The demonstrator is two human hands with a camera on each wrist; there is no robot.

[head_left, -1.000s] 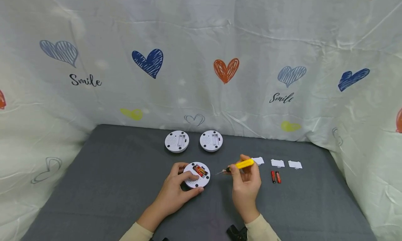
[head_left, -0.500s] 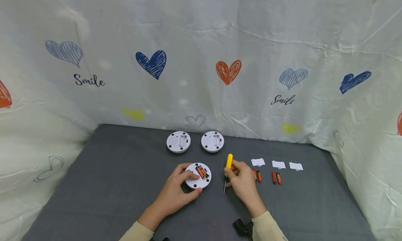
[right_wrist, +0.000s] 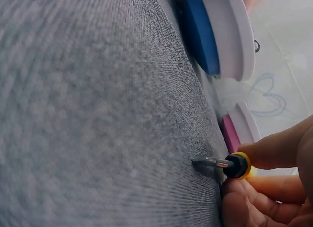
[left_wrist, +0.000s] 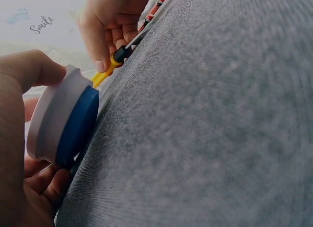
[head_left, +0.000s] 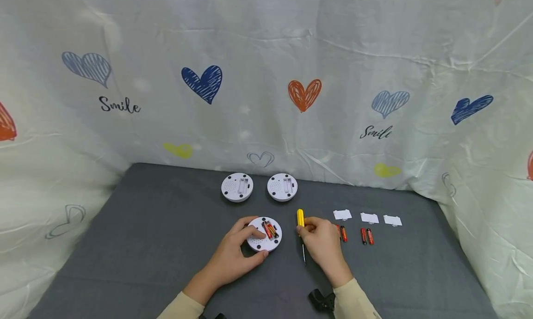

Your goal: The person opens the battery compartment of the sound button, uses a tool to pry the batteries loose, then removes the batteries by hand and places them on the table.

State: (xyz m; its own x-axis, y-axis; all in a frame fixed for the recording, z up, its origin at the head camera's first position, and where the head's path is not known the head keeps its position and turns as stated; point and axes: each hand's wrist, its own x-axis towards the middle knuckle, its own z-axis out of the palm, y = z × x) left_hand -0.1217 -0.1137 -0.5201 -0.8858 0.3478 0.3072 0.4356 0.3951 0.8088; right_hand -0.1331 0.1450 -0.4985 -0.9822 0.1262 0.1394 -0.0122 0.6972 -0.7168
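My left hand point(head_left: 235, 252) grips a round white device point(head_left: 255, 244) by its sides; in the left wrist view its blue face point(left_wrist: 80, 126) is turned down to the cloth. Two red-and-black batteries point(head_left: 269, 230) sit in its upper side. To the right, my right hand point(head_left: 324, 242) pinches a yellow-handled screwdriver point(head_left: 300, 217) between thumb and fingers. Its metal shaft point(right_wrist: 212, 162) points toward me, low over the cloth, with the tip seemingly touching it. Red batteries point(head_left: 343, 233) lie just beyond the right hand, partly hidden by it.
Two similar white devices point(head_left: 237, 187) point(head_left: 282, 187) stand at the back with bare battery compartments. Three white covers point(head_left: 343, 215) lie in a row at the right, and another battery pair point(head_left: 367, 236) is before them. A dark grey cloth point(head_left: 166, 217) covers the table; a printed curtain hangs behind.
My right hand has turned the screwdriver from pointing left at the device to pointing toward me, and lowered it to the cloth. The left hand still holds the device in nearly the same place.
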